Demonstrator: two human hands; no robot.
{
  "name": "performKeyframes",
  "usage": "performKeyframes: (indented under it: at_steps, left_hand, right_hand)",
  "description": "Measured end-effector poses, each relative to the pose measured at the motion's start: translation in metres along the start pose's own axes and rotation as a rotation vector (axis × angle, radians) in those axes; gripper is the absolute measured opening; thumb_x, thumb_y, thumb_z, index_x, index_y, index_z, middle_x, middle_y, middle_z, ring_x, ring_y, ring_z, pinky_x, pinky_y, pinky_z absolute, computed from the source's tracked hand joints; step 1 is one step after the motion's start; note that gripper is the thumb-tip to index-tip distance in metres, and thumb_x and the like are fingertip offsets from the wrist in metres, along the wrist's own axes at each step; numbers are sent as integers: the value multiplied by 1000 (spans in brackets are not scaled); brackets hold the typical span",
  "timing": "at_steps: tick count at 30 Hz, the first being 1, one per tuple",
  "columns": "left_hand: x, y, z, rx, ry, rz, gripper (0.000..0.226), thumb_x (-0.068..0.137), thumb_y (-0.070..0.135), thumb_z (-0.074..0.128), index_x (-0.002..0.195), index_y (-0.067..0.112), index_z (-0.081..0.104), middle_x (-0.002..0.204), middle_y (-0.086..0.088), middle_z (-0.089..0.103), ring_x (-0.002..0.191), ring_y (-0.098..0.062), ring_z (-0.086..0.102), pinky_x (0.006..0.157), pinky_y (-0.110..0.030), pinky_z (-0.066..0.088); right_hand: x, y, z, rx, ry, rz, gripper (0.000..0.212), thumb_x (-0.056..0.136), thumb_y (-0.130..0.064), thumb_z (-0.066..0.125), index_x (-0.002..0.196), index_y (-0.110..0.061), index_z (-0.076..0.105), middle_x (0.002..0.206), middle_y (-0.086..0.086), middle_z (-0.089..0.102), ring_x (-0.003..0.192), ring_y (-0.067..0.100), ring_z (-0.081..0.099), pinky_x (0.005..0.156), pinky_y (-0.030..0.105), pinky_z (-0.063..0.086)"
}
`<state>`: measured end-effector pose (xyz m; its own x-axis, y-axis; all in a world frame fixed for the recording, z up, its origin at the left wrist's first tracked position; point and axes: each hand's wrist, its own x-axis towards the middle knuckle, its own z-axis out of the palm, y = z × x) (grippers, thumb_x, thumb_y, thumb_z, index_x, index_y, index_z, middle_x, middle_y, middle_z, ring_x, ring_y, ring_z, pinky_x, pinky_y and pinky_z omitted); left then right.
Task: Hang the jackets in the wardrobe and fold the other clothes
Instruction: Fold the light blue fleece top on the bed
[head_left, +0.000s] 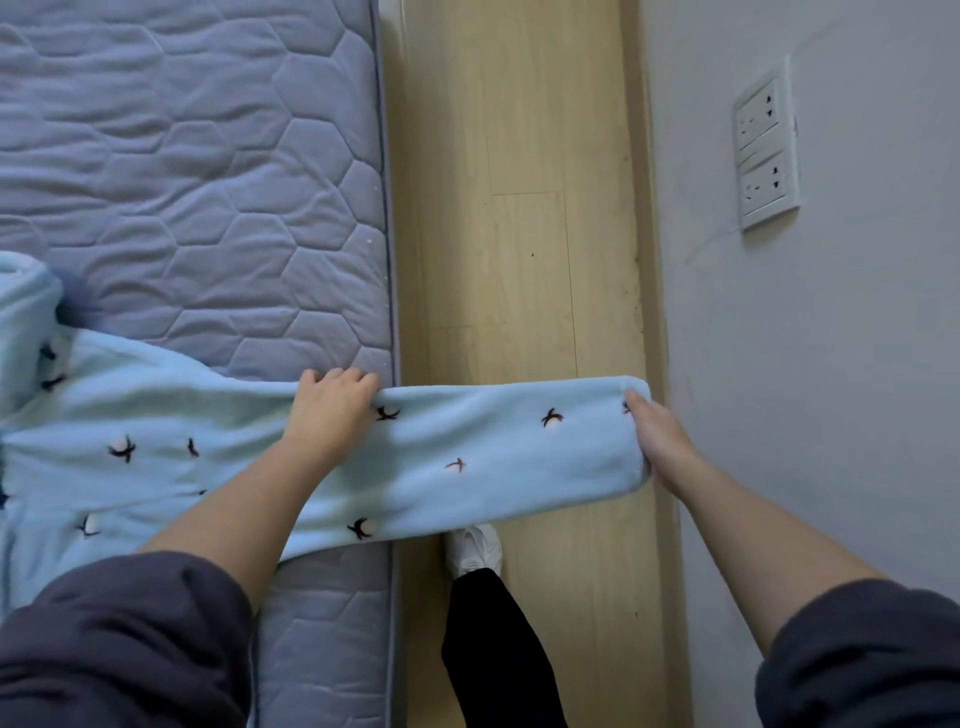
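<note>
Seems only at the start: blue fleece garment (156, 457) lying unfolded on the near left of the bed (182, 156), one long part stretched right over the floor (519, 234), gripped midway by the left hand (332, 410) and at its end by the right hand (660, 441).

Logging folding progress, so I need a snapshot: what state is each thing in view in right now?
mattress: bare, no sheet
blue fleece garment: unfolded on the mattress, one sleeve stretched straight out over the floor
left hand: grips the sleeve by the mattress edge
right hand: pinches the sleeve's end
wall sockets: nothing plugged in
</note>
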<state>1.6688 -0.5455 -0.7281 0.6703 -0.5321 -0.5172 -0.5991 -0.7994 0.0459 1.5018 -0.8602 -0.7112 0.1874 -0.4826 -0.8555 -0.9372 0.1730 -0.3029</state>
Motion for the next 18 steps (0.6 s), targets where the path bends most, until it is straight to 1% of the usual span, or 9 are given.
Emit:
performKeyframes:
  at_steps: [2, 4, 6, 7, 9, 11, 13, 16, 18]
  left_hand:
    - [4, 1, 1, -6, 3, -82, 13, 89, 15, 49, 99, 15, 56, 102, -4, 60, 98, -27, 55, 73, -35, 24]
    - [6, 5, 0, -12, -33, -141, 14, 90, 15, 45, 101, 17, 54, 105, -3, 59, 101, -25, 53, 73, -34, 23]
    - [6, 9, -3, -26, -53, -164, 13, 90, 13, 44, 99, 16, 53, 105, -3, 59, 101, -25, 52, 75, -35, 25]
    - [4, 11, -4, -36, -40, -174, 13, 89, 12, 45, 99, 16, 53, 104, -4, 58, 100, -26, 51, 76, -35, 26]
    - [-2, 15, -4, -71, 61, -176, 21, 84, 8, 49, 103, 11, 56, 106, -9, 57, 102, -30, 51, 82, -39, 31]
    - [-15, 21, -4, -124, 216, -181, 39, 76, 5, 59, 115, 7, 57, 121, -15, 56, 116, -35, 50, 95, -52, 34]
    - [-32, 30, -3, -188, 270, -248, 59, 76, 13, 65, 132, 10, 48, 145, -15, 39, 137, -35, 32, 105, -62, 23]
    - [-56, 41, 10, -217, 106, -447, 74, 86, 37, 55, 150, 19, 22, 159, -10, 4, 145, -36, 2, 104, -70, 12]
    - [-62, 44, 20, -277, -75, -626, 79, 89, 49, 47, 152, 25, 5, 159, -9, -10, 144, -37, -6, 101, -72, 17]
  right_hand:
    - [0, -2, 1, 12, -94, 30, 33, 93, -42, 49, 109, -14, 58, 103, 3, 65, 94, 22, 61, 83, 33, 47]
    - [-4, 0, -6, 193, -323, 125, 37, 85, -38, 64, 112, -13, 60, 106, 5, 69, 98, 23, 66, 83, 35, 53]
    - [-8, 7, -14, 307, -548, 185, 56, 70, -28, 80, 119, -10, 59, 117, 10, 68, 107, 27, 65, 82, 38, 56]
    - [-9, 10, -18, 327, -606, 193, 63, 65, -22, 82, 121, -8, 58, 121, 12, 66, 110, 28, 63, 80, 38, 57]
    - [-7, 17, -21, 339, -539, 182, 52, 76, -9, 72, 125, -4, 55, 122, 16, 64, 107, 31, 64, 73, 37, 58]
    - [-4, 22, -18, 303, -315, 145, 39, 87, 1, 56, 126, -4, 54, 118, 17, 65, 97, 29, 66, 67, 35, 57]
    - [-2, 25, -13, 249, -171, 97, 35, 91, -1, 50, 125, -8, 55, 115, 15, 66, 95, 28, 65, 68, 36, 55]
    - [-4, 27, -3, 246, -124, 71, 31, 92, -8, 49, 122, -13, 56, 108, 9, 67, 92, 25, 66, 66, 33, 53]
    - [-6, 30, -2, 274, -152, 82, 30, 91, -10, 51, 120, -13, 57, 106, 8, 68, 90, 24, 66, 67, 33, 53]
